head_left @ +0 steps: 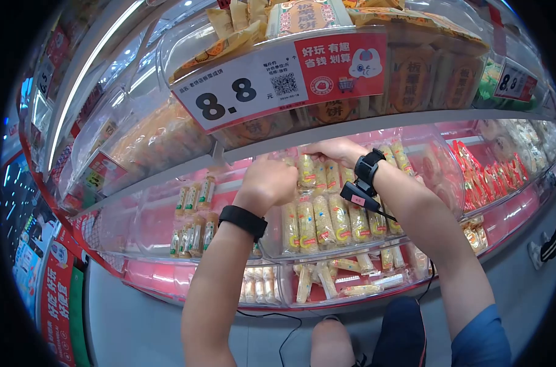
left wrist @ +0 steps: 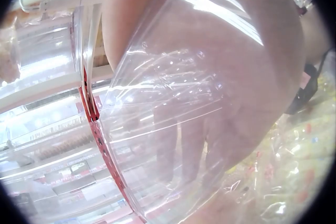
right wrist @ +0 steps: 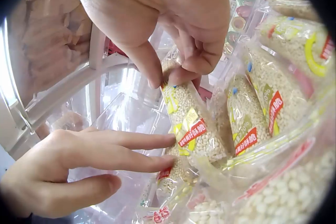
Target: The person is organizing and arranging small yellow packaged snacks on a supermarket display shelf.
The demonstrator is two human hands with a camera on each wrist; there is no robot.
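The right hand [head_left: 336, 151] has its grip on the upper end of one wrapped bar [right wrist: 188, 119]: the thumb and the index finger pinch it, and the other fingers of this hand are curled close beside. The bar is below the grip in the right wrist view, tilted, and its red and yellow print is turned to the camera. The left hand [right wrist: 68, 163] comes from the side, with the index and middle fingers stretched and spread a little; their tips are at the lower side of the bar, and its thumb is apart from it. In the left wrist view this hand is seen only through clear plastic [left wrist: 173, 98], so the finger details are blurred there. Just beside the held bar, more bars [head_left: 324, 223] of the same kind stand close together in a clear bin [head_left: 336, 250], and some of them lean. To the left of this bin are thin brown rolls [head_left: 195, 226], standing in two groups, and well to the right are red packs [head_left: 483, 174]. Below, other wrapped pieces [head_left: 327, 281] lie in mixed directions in a lower bin. Above the hands there is a large price sign [head_left: 278, 79] with "8.8", and behind it are brown packs [head_left: 409, 73]. A black band [head_left: 242, 221] is round the left wrist, and a black watch [head_left: 368, 170] is round the right wrist.
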